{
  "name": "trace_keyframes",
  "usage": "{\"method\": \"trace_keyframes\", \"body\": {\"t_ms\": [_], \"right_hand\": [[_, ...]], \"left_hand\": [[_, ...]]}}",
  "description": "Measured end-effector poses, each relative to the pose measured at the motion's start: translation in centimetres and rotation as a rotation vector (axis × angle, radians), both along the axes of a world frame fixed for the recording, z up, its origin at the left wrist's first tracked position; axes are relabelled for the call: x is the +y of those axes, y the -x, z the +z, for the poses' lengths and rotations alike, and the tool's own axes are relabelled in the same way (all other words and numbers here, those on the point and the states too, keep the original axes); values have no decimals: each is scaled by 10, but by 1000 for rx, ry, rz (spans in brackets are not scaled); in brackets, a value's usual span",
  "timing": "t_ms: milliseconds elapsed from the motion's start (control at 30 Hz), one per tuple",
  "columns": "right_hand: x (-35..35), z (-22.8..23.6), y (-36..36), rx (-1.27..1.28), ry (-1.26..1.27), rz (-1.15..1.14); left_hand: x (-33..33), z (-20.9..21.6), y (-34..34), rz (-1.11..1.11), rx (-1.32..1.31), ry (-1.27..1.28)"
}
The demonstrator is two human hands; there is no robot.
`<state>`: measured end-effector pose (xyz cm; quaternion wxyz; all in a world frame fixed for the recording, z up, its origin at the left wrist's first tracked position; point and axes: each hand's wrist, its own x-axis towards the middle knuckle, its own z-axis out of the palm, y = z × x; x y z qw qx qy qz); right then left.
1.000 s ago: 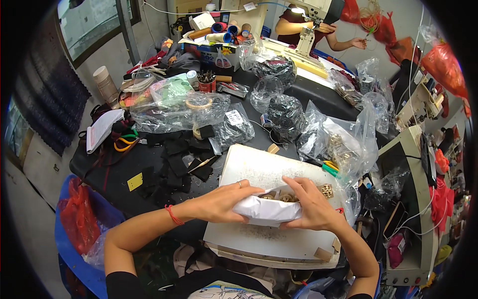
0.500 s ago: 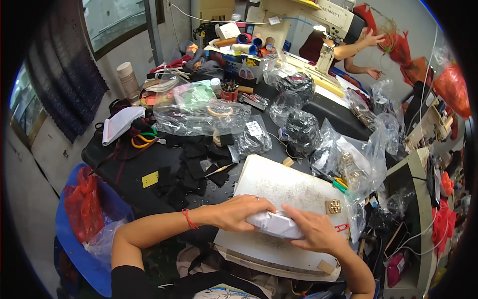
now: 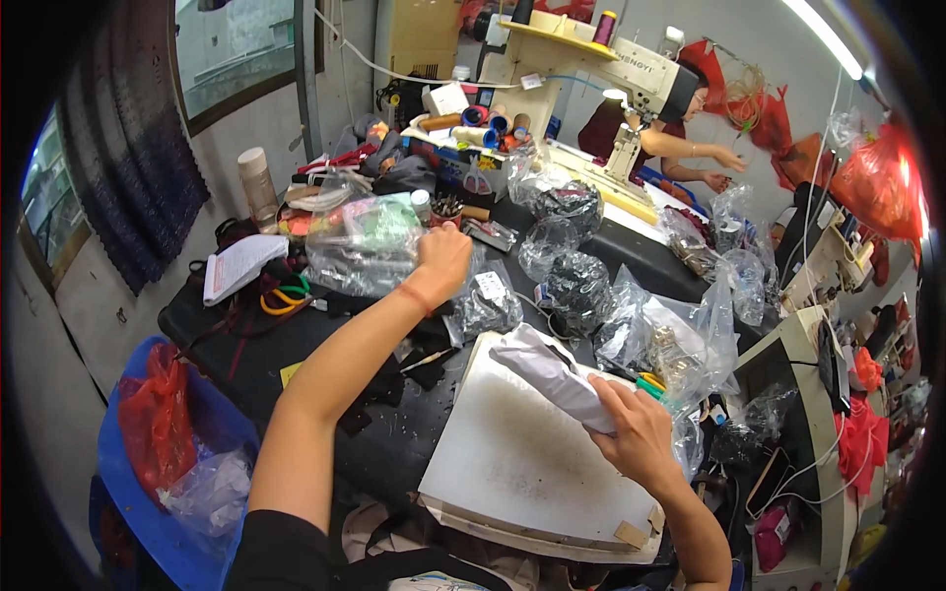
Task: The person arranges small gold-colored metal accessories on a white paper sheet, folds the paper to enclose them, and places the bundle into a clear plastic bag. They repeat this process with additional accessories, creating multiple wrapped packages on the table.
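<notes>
My right hand grips one end of a white paper-wrapped bundle, held tilted above the white board. A dark slit shows along the bundle's upper edge. My left hand is stretched far across the table, beside a cup of small tools and over the edge of a clear plastic bag. Its fingers are curled in; what they hold, if anything, is hidden behind the hand. A clear packet with a white label lies just right of my left wrist.
Scissors with orange and green handles and a notepad lie at the left. Clear bags crowd the right side. A blue tub holds red and clear bags. Another person works beside a sewing machine.
My left hand has let go of the bundle and moved forward to the tool cup. My right hand still holds the bundle, now raised and tilted. The view has shifted slightly.
</notes>
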<state>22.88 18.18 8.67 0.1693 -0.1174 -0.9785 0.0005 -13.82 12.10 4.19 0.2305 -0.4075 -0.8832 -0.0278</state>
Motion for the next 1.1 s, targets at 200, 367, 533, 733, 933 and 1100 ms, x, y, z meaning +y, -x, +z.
{"method": "trace_keyframes", "body": {"t_ms": [200, 367, 533, 733, 933, 1100], "right_hand": [[12, -3, 20, 151, -145, -59], [-10, -2, 51, 137, -123, -45], [-2, -27, 91, 197, 406, -278], [27, -93, 128, 740, 1544, -77], [34, -95, 126, 1037, 1544, -229], [-3, -73, 126, 1061, 1834, -103]], "left_hand": [[-38, 24, -76, -261, -335, -488], [-35, 29, -137, -453, -317, -652], [-34, 15, -177, -468, -491, -713], [-28, 28, -221, -605, -1215, -747], [-78, -3, -218, -629, -339, -756], [-89, -57, -180, -465, -631, -533]]}}
